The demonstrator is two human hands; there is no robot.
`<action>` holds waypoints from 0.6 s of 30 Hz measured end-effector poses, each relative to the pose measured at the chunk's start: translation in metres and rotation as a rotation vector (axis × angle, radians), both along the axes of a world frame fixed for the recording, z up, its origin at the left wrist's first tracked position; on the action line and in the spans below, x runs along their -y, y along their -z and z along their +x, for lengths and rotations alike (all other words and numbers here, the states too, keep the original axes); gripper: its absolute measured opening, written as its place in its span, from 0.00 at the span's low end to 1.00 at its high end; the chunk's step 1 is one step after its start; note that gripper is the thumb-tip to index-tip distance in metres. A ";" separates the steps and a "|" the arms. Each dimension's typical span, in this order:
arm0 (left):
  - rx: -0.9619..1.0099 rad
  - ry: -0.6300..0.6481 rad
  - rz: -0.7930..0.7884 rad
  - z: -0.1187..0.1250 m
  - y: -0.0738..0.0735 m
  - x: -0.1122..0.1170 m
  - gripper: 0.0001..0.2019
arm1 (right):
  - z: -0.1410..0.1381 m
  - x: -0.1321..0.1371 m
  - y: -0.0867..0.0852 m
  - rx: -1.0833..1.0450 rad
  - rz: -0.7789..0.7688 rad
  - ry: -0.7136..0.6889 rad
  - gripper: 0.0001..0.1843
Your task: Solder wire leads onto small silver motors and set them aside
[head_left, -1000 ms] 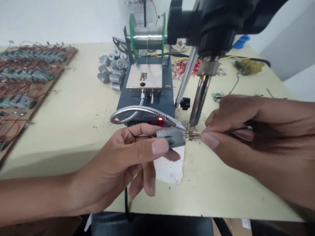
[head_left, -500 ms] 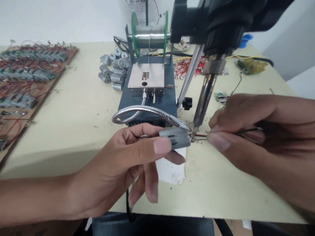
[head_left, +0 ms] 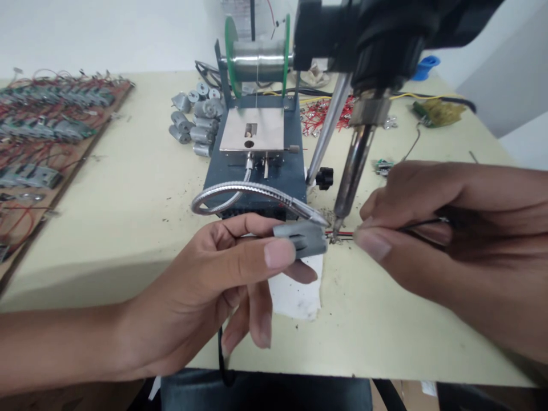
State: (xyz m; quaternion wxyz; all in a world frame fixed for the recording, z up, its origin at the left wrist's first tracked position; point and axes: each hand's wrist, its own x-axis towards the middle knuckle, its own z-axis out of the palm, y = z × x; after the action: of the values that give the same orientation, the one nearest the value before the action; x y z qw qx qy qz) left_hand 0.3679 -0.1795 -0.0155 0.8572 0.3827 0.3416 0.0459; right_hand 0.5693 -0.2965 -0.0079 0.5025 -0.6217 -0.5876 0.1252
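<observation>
Between the thumb and fingers of my left hand (head_left: pixel 244 268) is a small grey motor (head_left: pixel 306 238), its end turned to the right. My right hand (head_left: pixel 411 234) pinches a red wire (head_left: pixel 342 233) and a black wire (head_left: pixel 422 222); both reach left toward the motor's end. Over that spot stands a soldering iron (head_left: pixel 353 171) on a holder, its tip down at the wires beside the motor. The end of a bent metal feed tube (head_left: pixel 240 187) comes close to the same tip. Whether the wires touch the motor's terminals, I cannot tell.
Behind my hands is a solder feeder (head_left: pixel 252 131) with a solder spool (head_left: pixel 257 60). Several loose motors (head_left: pixel 204 123) lie left of it. A board of wired motors (head_left: pixel 55 131) fills the far left. Red wires (head_left: pixel 323 117) and a small circuit board (head_left: pixel 382 166) lie to the right.
The whole view has shifted slightly. Both hands keep their grips on the motor and wires, at nearly the same place by the iron's tip.
</observation>
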 end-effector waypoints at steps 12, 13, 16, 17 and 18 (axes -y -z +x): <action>-0.023 -0.009 -0.012 0.001 0.001 0.000 0.14 | 0.001 0.000 0.000 0.043 -0.026 0.009 0.09; -0.020 -0.013 -0.012 0.000 0.001 0.000 0.14 | 0.002 0.001 0.000 0.056 -0.029 0.010 0.10; -0.015 -0.037 -0.015 0.001 0.002 0.001 0.14 | 0.003 0.004 0.002 0.094 -0.059 0.000 0.10; -0.016 -0.040 -0.024 0.001 0.002 0.002 0.14 | 0.004 0.005 0.002 0.091 -0.077 -0.013 0.10; -0.020 -0.038 -0.036 0.001 0.003 0.003 0.15 | 0.005 0.005 0.002 0.063 -0.099 -0.029 0.10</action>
State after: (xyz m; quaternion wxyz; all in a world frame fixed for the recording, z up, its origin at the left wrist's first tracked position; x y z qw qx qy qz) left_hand 0.3688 -0.1822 -0.0181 0.8595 0.3610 0.3581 0.0519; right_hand 0.5741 -0.3019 -0.0100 0.4507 -0.6409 -0.6050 0.1417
